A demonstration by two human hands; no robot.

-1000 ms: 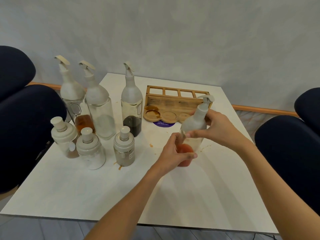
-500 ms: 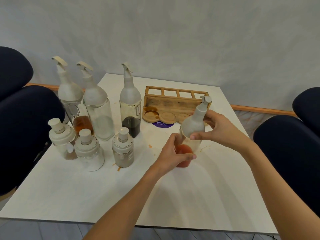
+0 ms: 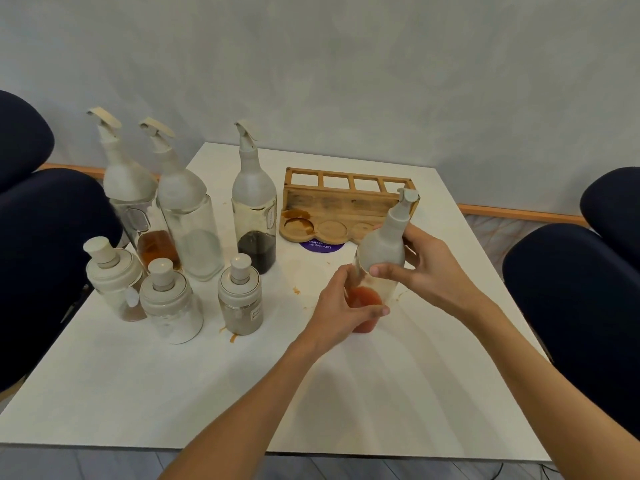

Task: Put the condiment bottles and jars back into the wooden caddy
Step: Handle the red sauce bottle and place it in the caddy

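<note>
While a red-sauce bottle (image 3: 381, 251) is held in both hands just in front of the caddy (image 3: 346, 206), none of the seven containers is seen in a slot, so the task is judged barely begun. The left hand (image 3: 346, 306) is wrapped round the lower glass body, fingers curled over the red sauce. The right hand (image 3: 433, 271) is closed on the frosted white shoulder, thumb in front and fingers behind. The bottle is tilted slightly, its spout leaning towards the caddy's right end. Whether its base is touching the table (image 3: 381, 393) cannot be told, as it is partly hidden by the left hand.

Beyond the hands, the caddy is shown near the far edge, with four open rear compartments and round recesses along its front; the leftmost recess is marked by a brown stain (image 3: 298, 216). A purple sticker (image 3: 320, 245) is partly covered by the caddy's front edge.

To the left, six containers are left to be returned. An amber bottle (image 3: 128, 188), a pale bottle (image 3: 187, 209) and a dark bottle (image 3: 254, 216) are lined up upright at the back. Three jars (image 3: 169, 306) are grouped just in front of them, well apart from the caddy. Small orange spills are seen on the table near the jars. Dark chairs (image 3: 571, 289) are seen at both sides.
</note>
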